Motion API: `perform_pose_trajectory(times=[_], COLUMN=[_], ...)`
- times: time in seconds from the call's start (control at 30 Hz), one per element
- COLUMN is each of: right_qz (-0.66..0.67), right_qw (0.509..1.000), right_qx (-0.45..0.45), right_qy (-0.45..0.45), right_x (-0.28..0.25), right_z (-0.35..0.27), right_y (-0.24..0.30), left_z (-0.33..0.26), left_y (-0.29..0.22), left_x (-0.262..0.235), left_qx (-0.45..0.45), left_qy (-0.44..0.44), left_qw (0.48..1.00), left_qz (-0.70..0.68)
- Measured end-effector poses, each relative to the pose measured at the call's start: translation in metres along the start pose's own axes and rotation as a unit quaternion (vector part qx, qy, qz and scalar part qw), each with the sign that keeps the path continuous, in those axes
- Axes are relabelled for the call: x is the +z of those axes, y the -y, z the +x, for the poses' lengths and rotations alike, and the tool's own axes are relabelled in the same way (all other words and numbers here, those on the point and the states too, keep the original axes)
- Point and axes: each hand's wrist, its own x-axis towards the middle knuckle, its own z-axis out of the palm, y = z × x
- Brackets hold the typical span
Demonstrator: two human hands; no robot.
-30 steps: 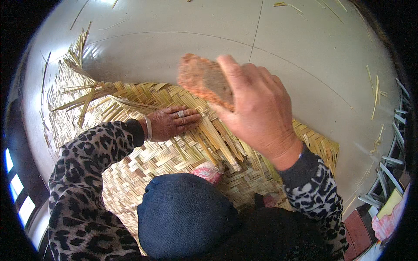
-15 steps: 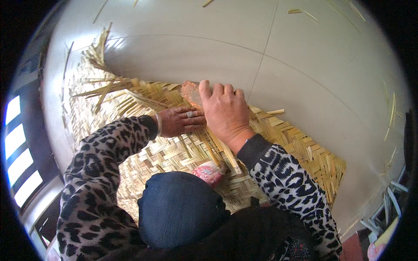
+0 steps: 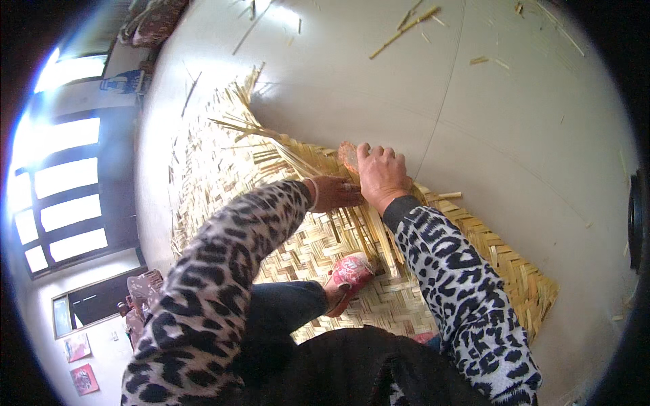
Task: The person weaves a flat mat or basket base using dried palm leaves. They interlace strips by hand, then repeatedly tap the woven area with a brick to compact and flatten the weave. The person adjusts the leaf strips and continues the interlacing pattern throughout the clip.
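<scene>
A woven mat of pale split strips lies on the floor, with loose strip ends sticking up along its far edge. My right hand is closed around a flat, rounded block, orange-red at its rim and grey-brown on its face; I cannot make out its material. The block rests against the folded far edge of the mat. Just left of it, my left hand lies on the weave, its fingers stretched toward the right hand and holding nothing visible. Several unwoven strips run toward me from below the hands.
My foot in a red patterned shoe stands on the mat. Scattered strip scraps lie on the pale tiled floor. A bright paned window and a cloth-covered thing are at the left. A dark round object stands far right.
My view has swung, so mat and hands appear farther right, and the window shows more. My knee has dropped aside, uncovering the shoe. The right hand still grips the block.
</scene>
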Motion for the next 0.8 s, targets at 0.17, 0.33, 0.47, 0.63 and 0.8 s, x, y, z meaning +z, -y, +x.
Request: perform_pose_trajectory(times=[0.17, 0.33, 0.47, 0.63, 0.8], right_qz=[0.020, 0.012, -0.001, -0.020, 0.025], right_qw=[0.999, 0.997, 0.998, 0.996, 0.996], right_qx=[-0.006, -0.011, -0.007, 0.039, 0.046], right_qy=[0.041, 0.074, 0.069, 0.081, 0.067], right_x=[-0.012, -0.017, -0.019, -0.027, -0.041], right_z=[0.003, 0.008, 0.005, 0.011, 0.019], right_y=[-0.001, -0.005, 0.001, 0.004, -0.006], left_z=[0.004, 0.010, 0.016, 0.005, -0.075], left_y=[0.000, 0.005, 0.010, 0.028, 0.151], left_x=[0.000, 0.023, 0.035, -0.029, -0.159], left_qx=[-0.034, -0.019, -0.014, 0.069, 0.001], left_qy=[0.028, -0.057, -0.137, -0.176, -0.456], left_qw=[0.999, 0.997, 0.986, 0.981, 0.883], left_qz=[0.030, 0.042, 0.099, 0.051, -0.110])
